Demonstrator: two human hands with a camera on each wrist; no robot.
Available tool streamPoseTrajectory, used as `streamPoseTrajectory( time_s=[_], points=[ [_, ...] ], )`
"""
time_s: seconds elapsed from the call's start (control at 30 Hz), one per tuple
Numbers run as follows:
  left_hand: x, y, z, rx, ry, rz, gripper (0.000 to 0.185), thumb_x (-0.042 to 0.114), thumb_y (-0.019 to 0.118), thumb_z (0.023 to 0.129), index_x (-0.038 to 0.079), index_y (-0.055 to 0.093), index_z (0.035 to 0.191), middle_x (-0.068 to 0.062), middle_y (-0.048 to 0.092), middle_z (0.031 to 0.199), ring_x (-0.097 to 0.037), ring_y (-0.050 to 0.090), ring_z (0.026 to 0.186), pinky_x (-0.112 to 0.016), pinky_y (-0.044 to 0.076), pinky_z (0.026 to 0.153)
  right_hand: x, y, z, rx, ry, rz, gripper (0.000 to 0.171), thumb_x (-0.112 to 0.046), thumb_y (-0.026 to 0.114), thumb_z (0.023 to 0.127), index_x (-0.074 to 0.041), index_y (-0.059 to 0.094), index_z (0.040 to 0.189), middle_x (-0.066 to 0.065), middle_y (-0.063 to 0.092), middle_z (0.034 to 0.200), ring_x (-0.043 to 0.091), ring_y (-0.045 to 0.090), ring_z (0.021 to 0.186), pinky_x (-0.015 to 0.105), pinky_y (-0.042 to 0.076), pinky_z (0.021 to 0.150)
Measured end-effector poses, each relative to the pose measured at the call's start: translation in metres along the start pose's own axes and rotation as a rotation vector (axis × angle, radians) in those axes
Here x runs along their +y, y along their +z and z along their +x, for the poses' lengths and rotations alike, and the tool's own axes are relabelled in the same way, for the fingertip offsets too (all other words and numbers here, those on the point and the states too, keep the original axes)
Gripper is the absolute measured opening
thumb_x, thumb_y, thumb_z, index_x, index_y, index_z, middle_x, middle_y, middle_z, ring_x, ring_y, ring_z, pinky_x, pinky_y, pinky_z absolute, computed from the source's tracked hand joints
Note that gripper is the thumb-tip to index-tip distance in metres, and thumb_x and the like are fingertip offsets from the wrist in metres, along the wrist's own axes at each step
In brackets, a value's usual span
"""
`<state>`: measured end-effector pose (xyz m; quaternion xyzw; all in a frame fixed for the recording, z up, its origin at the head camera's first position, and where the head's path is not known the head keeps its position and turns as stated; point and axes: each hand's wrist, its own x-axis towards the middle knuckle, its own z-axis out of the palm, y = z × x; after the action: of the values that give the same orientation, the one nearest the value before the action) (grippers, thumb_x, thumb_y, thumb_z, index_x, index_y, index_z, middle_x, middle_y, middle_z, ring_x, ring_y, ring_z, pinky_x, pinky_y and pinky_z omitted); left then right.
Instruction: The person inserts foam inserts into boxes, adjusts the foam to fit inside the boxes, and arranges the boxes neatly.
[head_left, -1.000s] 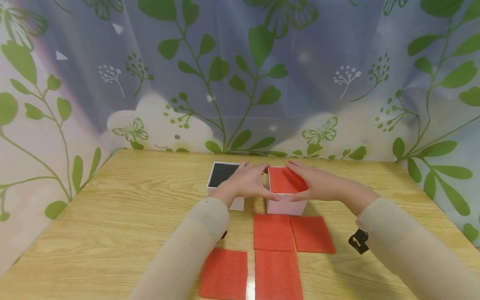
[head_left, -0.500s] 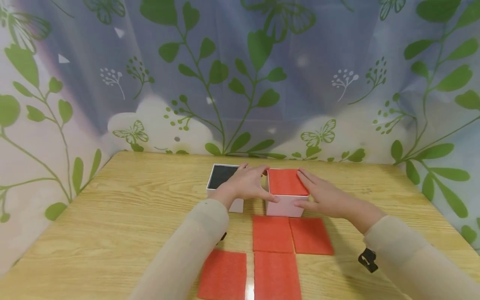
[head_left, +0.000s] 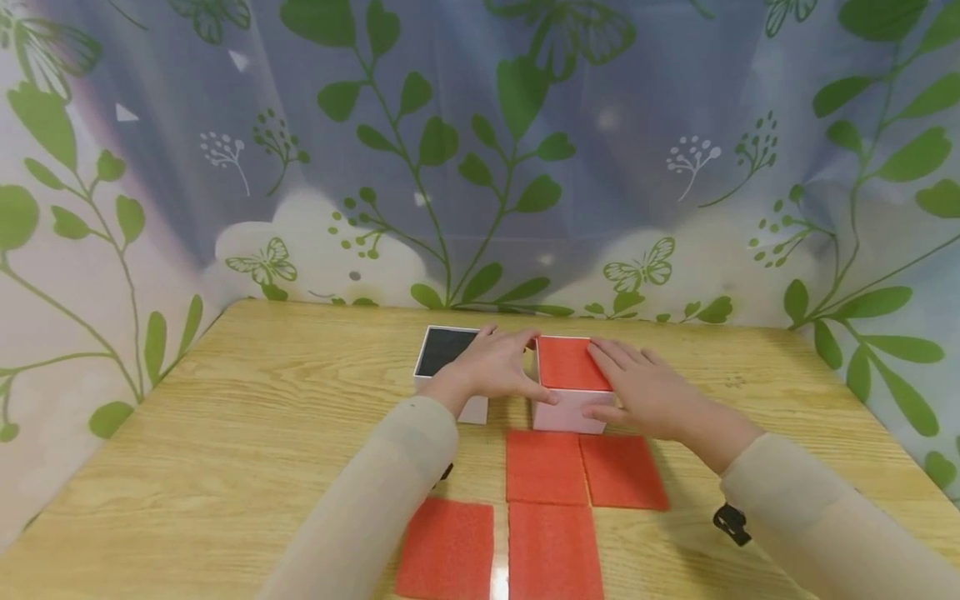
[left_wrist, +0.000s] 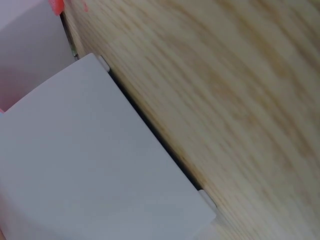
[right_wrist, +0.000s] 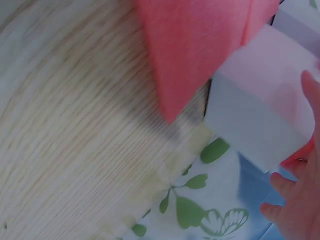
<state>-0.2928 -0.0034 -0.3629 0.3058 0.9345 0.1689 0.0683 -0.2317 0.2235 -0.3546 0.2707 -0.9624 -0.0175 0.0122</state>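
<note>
Head view, left to right. A white box with black lining is sitting on the wooden table, its rear left part showing, the rest hidden behind the left hand. The left hand is lying over the gap betw. this box and the white box with red foam just beside it on the right; fingers are extended, relaxed, reaching to the far left corner of the red-foam box, thumb touching its near left edge. A red foam sheet is sitting in the top of that box, approx. level w/ the rim. The right hand is resting against the box's right side, fingers straight and spread over the sheet's right edge, thumb against the front right corner; nothing is being pinched. Nearer the person, four more red foam sheets are lying flat on the table: two side by side just in front of the box, two below them in a second row.

Left wrist view: the white box wall is filling the lower left, wood grain upper right; no fingers are showing here.

Right wrist view: the right hand's fingertips are touching the white box beside a blurred red sheet. A leaf-print curtain is hanging behind the table.
</note>
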Motion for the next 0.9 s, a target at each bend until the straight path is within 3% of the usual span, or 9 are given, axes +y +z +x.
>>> streamPoseTrajectory(
  time_s=[0.33,0.63,0.9],
  points=[
    [0.002,0.000,0.001,0.003,0.006,0.001,0.103,0.070,0.065,0.068,0.013,0.029,0.146,0.003,0.051,0.133,-0.016,0.045,0.123,-0.042,0.003,0.112,-0.017,-0.002,0.000,0.007,-0.020,-0.007,0.088,-0.050,0.062,0.085,0.003,0.025,0.145,0.020,0.025,0.149,0.038,0.021,0.136,0.061,0.018,0.105],
    [0.002,-0.002,0.000,-0.001,0.002,0.012,0.096,0.060,0.067,0.073,0.013,0.029,0.147,0.003,0.051,0.133,-0.015,0.043,0.126,-0.041,0.003,0.113,-0.051,0.003,-0.019,0.126,-0.227,-0.085,0.084,-0.044,0.066,0.084,-0.004,0.027,0.147,0.012,0.025,0.151,0.032,0.025,0.136,0.055,0.026,0.105],
    [0.000,-0.001,0.000,0.003,0.009,0.021,0.091,0.055,0.067,0.075,0.010,0.031,0.146,0.000,0.053,0.132,-0.014,0.044,0.125,-0.042,0.003,0.113,-0.060,0.010,-0.022,0.125,-0.251,-0.093,0.086,-0.042,0.067,0.084,-0.001,0.025,0.146,0.013,0.023,0.152,0.031,0.023,0.138,0.050,0.024,0.107]
  ],
)
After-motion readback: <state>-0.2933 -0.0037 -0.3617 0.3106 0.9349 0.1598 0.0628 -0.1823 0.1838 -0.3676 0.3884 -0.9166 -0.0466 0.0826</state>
